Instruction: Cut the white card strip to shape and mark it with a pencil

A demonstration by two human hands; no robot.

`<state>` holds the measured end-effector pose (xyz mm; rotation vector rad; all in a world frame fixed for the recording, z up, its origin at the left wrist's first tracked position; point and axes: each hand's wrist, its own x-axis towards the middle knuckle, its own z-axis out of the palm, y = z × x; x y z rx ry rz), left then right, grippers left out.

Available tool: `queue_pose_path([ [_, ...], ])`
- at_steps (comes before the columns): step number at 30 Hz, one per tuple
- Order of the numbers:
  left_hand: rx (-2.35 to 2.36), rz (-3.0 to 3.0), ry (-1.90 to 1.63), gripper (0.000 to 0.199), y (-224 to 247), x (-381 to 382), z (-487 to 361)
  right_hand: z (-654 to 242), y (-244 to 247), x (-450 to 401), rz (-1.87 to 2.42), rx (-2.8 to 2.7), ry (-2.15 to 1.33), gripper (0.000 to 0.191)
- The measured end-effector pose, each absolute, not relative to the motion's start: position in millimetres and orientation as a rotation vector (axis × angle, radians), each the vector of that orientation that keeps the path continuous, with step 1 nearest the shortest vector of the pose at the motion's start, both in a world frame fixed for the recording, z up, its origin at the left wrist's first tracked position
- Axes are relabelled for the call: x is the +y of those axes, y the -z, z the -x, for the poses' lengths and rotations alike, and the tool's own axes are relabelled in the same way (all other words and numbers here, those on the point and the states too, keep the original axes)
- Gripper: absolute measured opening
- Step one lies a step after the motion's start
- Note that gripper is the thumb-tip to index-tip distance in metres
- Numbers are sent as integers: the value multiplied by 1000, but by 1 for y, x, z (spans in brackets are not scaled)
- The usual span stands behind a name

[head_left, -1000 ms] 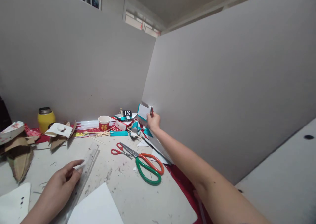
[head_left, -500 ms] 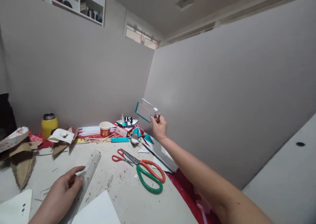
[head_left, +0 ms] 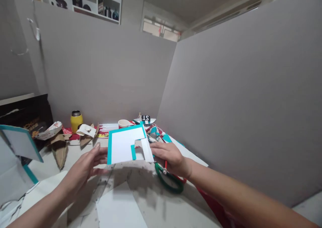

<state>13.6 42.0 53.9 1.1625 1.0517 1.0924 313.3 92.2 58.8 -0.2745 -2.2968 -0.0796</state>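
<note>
well, right hand [head_left: 171,156] pinches teal-edged card [head_left: 122,146]; left hand [head_left: 87,164] spread at its edge.

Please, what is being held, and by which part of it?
The right hand holds the teal-edged white card by its right side; a slim red object juts below that hand. Whether the left hand touches the card is unclear.
</note>
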Motion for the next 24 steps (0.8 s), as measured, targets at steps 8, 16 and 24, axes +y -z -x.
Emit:
queue_pose_path([
  [8, 807, -921, -909, 35, -48, 32, -27, -297, -50, 87, 172, -2360, 149, 32],
  [16, 1052, -977, -1253, 70, -48, 36, -25, -289, -47, 75, 580, -1963, -280, 45],
  [24, 1075, -1246, -1193, 77, -37, 26, -35, -259, -38, 61, 952, -1616, -1395, 44],
])
